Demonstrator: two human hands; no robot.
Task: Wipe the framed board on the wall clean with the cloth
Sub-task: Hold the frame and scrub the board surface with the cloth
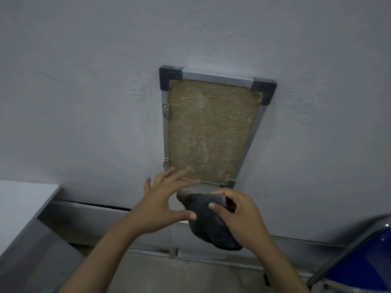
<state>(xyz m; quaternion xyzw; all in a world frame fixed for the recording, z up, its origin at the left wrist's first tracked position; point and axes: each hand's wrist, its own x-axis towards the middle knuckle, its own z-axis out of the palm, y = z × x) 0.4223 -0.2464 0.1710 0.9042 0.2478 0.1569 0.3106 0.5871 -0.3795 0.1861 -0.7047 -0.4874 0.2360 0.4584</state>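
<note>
— Both forearms are reaching up from the bottom edge, nearest to us. What is the right hand doing?

— It is gripping the dark grey cloth, with the thumb pressing across the front of the cloth and the curled fingers closing round its top fold. Most of the cloth is hanging down toward 6 o'clock, below the hand.

— And the left hand?

— Its fingers are spreading wide and straight, pointing toward 1 o'clock. The thumb tip is touching the cloth's left edge, at 3 o'clock from the palm. Whether the fingertips are actually touching the board's lower frame, or only passing in front of it, I cannot tell.

— Where is the board sitting?

— The framed cork board is hanging on the pale grey wall, at 12 o'clock from the hands. It is showing a silver frame and dark plastic corner caps. The cloth is sitting just below the bottom rail, apart from the cork.

— Anything else showing?

— A white tabletop is lying at 9 o'clock, and a blue chair with a metal frame is standing at 4 o'clock.
</note>
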